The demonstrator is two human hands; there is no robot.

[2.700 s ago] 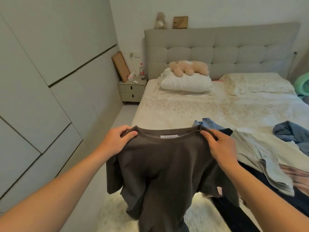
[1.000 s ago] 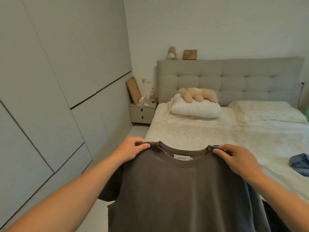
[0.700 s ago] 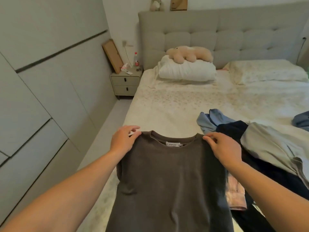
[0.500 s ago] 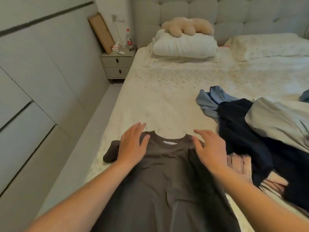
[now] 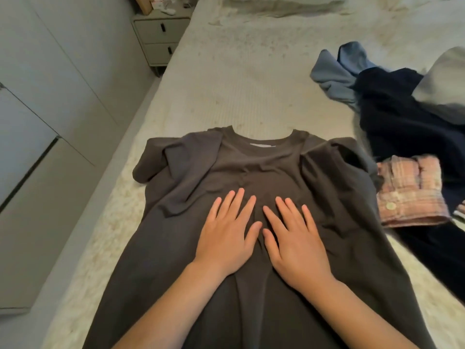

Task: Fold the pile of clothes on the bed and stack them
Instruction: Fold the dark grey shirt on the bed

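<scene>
The fingers of the left hand (image 5: pixel 227 238) are straight and slightly spread, and they lie flat on the chest of the dark grey T-shirt (image 5: pixel 254 172). The fingers of the right hand (image 5: pixel 295 244) are the same: straight, a little spread, pressing on the cloth and holding nothing. The two hands are just beside each other, with the thumbs almost touching, and between them a small ridge of cloth runs toward 6 o'clock.

The T-shirt lies face up on the bed (image 5: pixel 251 79) with the collar toward 12 o'clock. Both sleeves are still crumpled near the shoulders, one at 10 o'clock from the hands and one at 2 o'clock.

The task seems to be at an early stage. This shirt is spread out but not folded yet, and it probably needs smoothing first. No folded stack is visible. At 2 o'clock, the pile of clothes (image 5: pixel 402 117) waits unfolded: a light blue piece, a navy one and a pink checked shirt (image 5: pixel 412 190), which touches the T-shirt's sleeve.
</scene>
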